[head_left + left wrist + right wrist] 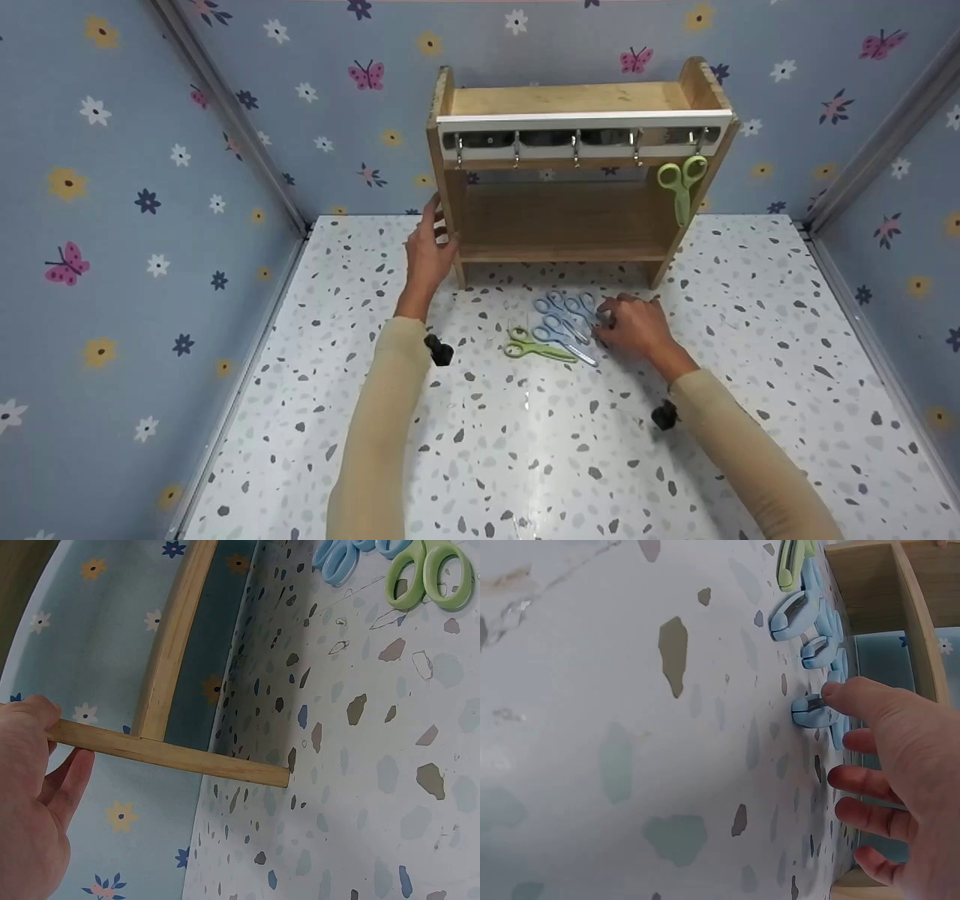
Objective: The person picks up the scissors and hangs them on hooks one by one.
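My left hand [431, 259] grips the left side panel of a small wooden shelf rack [570, 217]. In the left wrist view, thumb and fingers lie on either side of the panel's edge [172, 751]. My right hand [636, 326] is at the rightmost of three blue scissors [587, 301] on the tabletop. In the right wrist view, its thumb tip overlaps the blades of these blue scissors [810, 714], while the other fingers are spread and slightly bent. Green scissors [540, 349] lie left of the blue ones, with blades pointing right.
A strip of metal hooks [576, 142] runs along the rack's upper front. Another pair of green scissors [681, 187] hangs from the rightmost hook. The speckled white tabletop [525, 465] is bounded by flower-patterned walls [97, 300] at left, back and right.
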Available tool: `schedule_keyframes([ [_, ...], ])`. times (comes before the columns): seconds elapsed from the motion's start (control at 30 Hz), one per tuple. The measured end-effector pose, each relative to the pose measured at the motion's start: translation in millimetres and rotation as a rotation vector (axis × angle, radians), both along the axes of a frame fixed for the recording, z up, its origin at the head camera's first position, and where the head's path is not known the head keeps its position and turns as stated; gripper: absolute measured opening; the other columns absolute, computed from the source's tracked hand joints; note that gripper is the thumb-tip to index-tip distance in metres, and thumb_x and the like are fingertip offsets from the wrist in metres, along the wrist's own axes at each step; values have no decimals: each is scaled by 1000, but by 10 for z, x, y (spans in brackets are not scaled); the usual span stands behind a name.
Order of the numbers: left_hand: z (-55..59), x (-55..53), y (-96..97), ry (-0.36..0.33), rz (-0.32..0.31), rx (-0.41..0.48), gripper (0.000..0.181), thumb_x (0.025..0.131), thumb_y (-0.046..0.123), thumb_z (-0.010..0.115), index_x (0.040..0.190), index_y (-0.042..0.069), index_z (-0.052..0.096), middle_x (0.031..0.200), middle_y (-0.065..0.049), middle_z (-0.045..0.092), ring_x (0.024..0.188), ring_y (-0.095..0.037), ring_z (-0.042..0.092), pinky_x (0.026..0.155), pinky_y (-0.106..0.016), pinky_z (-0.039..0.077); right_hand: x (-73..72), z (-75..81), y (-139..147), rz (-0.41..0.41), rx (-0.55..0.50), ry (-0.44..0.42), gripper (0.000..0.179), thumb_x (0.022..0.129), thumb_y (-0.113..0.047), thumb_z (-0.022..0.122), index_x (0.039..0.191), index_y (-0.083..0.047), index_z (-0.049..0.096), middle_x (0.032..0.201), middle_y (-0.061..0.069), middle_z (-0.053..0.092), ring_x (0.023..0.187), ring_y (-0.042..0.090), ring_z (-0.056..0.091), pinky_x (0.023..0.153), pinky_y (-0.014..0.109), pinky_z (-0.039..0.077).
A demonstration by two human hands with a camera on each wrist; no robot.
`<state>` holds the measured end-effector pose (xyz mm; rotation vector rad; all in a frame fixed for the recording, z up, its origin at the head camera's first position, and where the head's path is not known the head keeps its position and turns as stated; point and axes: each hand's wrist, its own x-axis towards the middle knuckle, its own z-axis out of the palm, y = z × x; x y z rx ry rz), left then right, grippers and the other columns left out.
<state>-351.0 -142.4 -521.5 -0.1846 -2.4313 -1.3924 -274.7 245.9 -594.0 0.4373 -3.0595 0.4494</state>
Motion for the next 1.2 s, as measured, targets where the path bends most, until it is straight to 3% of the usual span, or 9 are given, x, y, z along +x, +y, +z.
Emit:
schedule_keyframes([
  [0.57,-5,-4,-3,-17,3,3,76,111,6,69,178,13,34,162,-26,61,137,-43,74,109,-52,68,1,-27,-26,39,12,-36,45,91,-36,90,125,-7,84,102,14,80,90,31,72,94,68,59],
  [0.93,-1,-3,-5,-14,-1,12,77,110,5,70,178,14,34,162,-27,61,139,-44,73,110,-52,67,1,-21,-10,58,3,-7,34,92,-16,81,124,-6,84,104,16,82,94,36,76,91,67,62],
  [1.2,6,13,-2,-30,-4,13,77,110,6,70,178,14,34,163,-27,60,139,-43,73,112,-52,67,5,-39,-15,52,7,-9,33,94,-12,79,126,-6,84,110,18,83,99,38,76,93,68,61],
])
